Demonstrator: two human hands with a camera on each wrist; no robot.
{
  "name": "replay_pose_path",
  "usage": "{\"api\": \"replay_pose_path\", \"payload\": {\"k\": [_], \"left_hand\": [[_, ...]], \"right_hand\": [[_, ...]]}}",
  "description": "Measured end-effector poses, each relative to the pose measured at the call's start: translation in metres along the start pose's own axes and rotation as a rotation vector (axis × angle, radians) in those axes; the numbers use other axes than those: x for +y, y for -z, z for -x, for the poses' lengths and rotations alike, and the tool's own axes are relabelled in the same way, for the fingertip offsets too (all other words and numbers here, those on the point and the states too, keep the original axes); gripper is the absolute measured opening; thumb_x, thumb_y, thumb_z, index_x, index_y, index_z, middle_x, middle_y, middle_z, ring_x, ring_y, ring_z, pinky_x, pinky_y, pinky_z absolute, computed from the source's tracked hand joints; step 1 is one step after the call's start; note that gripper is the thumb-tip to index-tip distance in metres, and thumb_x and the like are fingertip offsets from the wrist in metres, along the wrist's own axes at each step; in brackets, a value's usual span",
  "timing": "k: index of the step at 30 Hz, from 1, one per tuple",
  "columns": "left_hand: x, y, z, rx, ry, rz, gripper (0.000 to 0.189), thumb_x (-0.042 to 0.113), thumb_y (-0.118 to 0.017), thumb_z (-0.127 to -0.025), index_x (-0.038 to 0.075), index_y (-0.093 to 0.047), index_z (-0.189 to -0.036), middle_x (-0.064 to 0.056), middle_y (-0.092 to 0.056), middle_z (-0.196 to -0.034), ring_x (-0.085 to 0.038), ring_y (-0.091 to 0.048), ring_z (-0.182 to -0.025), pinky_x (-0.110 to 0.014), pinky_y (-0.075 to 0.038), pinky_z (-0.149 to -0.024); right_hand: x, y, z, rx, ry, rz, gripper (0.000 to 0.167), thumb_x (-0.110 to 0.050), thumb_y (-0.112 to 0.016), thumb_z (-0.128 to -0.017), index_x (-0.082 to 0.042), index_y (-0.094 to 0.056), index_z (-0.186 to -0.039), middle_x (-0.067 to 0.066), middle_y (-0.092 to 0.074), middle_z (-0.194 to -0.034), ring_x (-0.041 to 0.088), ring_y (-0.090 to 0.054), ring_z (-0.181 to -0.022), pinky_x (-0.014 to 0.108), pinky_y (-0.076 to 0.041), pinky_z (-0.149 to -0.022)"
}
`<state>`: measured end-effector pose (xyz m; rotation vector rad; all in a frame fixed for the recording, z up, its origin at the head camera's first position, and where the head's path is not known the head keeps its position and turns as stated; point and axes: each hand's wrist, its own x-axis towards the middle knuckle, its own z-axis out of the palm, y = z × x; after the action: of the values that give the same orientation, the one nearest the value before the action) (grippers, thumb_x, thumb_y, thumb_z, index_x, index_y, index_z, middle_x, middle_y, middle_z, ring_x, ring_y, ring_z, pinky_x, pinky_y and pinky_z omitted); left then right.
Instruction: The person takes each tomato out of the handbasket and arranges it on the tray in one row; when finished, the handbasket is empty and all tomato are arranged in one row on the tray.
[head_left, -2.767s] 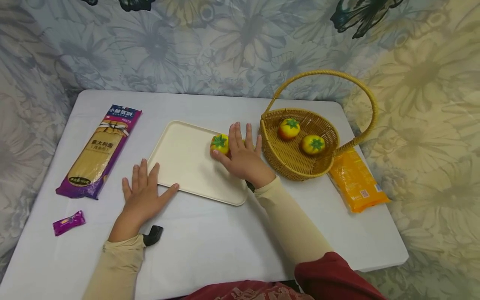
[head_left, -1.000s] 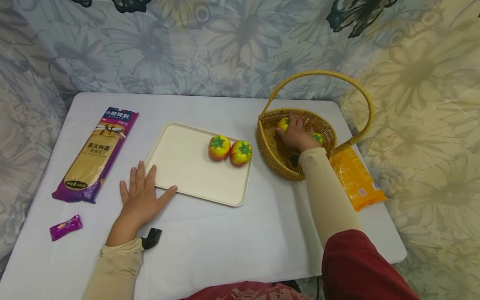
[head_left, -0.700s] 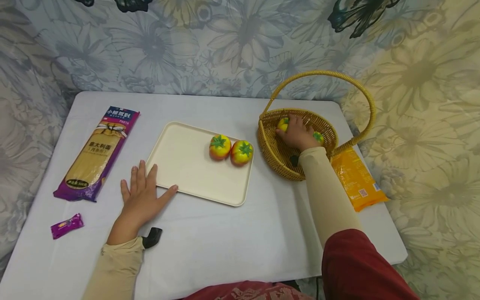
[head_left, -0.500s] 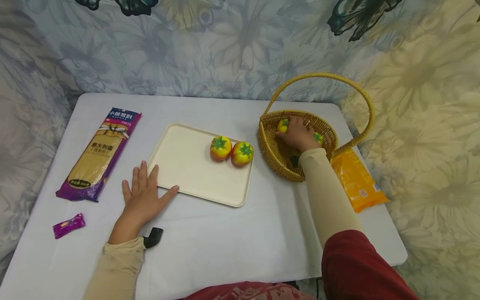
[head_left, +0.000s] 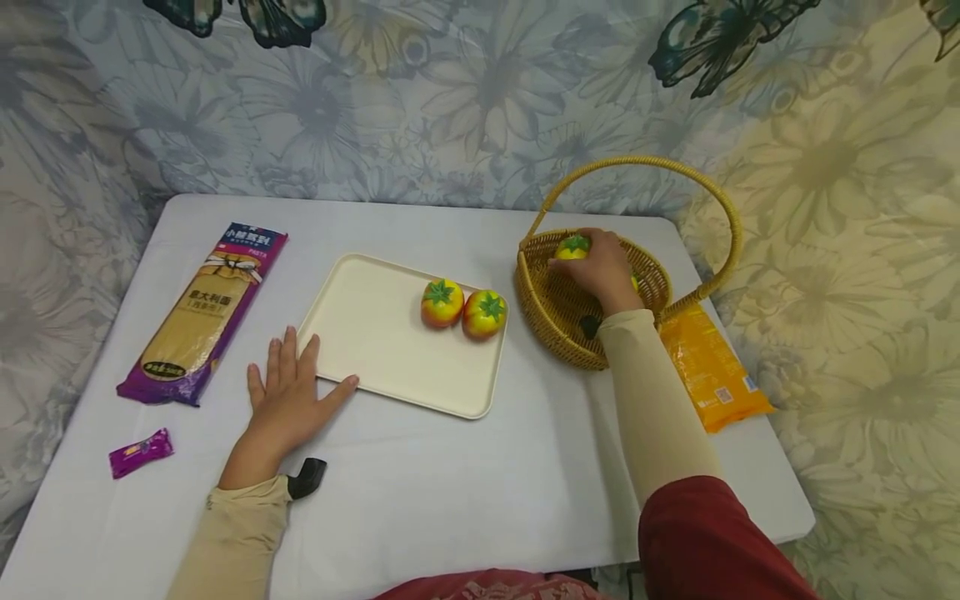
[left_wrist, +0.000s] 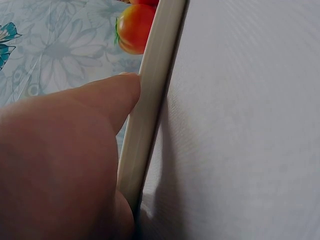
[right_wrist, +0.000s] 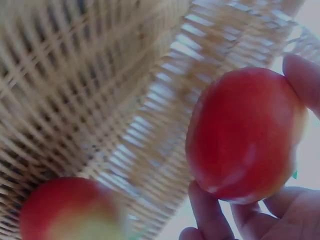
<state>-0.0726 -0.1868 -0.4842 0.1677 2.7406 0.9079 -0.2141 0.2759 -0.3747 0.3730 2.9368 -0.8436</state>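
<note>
My right hand (head_left: 602, 267) grips a red-and-yellow tomato (head_left: 573, 247) with a green leafy top, at the basket's left inner side. In the right wrist view thumb and fingers pinch this tomato (right_wrist: 245, 135) from opposite sides, beside the woven wall. Another tomato (right_wrist: 70, 212) lies lower in the wicker basket (head_left: 543, 325), mostly hidden by my hand in the head view. My left hand (head_left: 285, 415) has its fingers spread straight at the near left corner of the cream tray (head_left: 375, 333), thumb touching its rim. Two tomatoes (head_left: 442, 302) sit side by side at the tray's right end.
A pasta packet (head_left: 206, 317) lies left of the tray, with a small purple wrapped sweet (head_left: 141, 453) nearer. An orange packet (head_left: 712, 367) lies right of the basket. The basket's tall handle (head_left: 731, 225) arches up at the right. A patterned wall stands behind the table.
My right hand went from the tray into the basket, leaving two tomatoes on the tray. Since half a second ago it has risen slightly with a tomato. The left hand stays put.
</note>
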Motion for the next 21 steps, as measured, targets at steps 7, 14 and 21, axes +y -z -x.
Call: {"api": "replay_pose_path", "payload": {"k": [7, 14, 21], "left_hand": [[0.001, 0.001, 0.0, 0.005, 0.006, -0.001, 0.11, 0.074, -0.05, -0.1, 0.001, -0.006, -0.169, -0.02, 0.026, -0.172, -0.043, 0.028, -0.155, -0.069, 0.026, -0.113], [0.002, 0.003, -0.001, -0.011, 0.017, 0.0, 0.108, 0.07, -0.052, -0.101, 0.002, -0.005, -0.169, -0.02, 0.027, -0.171, -0.043, 0.029, -0.155, -0.069, 0.026, -0.113], [0.0, 0.002, -0.003, -0.004, 0.01, -0.007, 0.11, 0.074, -0.051, -0.099, 0.001, -0.006, -0.169, -0.02, 0.026, -0.172, -0.043, 0.028, -0.155, -0.07, 0.025, -0.114]], "right_hand": [[-0.03, 0.008, 0.03, 0.188, 0.1, -0.179, 0.086, -0.042, -0.086, -0.087, -0.005, -0.05, -0.155, 0.02, -0.046, -0.149, 0.033, -0.05, -0.124, 0.045, -0.051, -0.101], [-0.082, -0.025, 0.063, 0.304, 0.328, -0.298, 0.077, -0.033, -0.094, -0.08, -0.001, -0.06, -0.141, 0.016, -0.056, -0.134, 0.027, -0.053, -0.118, 0.037, -0.05, -0.1], [-0.127, -0.088, 0.069, 0.103, 0.497, -0.24, 0.077, -0.043, -0.09, -0.085, -0.006, -0.059, -0.146, 0.009, -0.059, -0.133, 0.021, -0.057, -0.113, 0.034, -0.05, -0.097]]}}
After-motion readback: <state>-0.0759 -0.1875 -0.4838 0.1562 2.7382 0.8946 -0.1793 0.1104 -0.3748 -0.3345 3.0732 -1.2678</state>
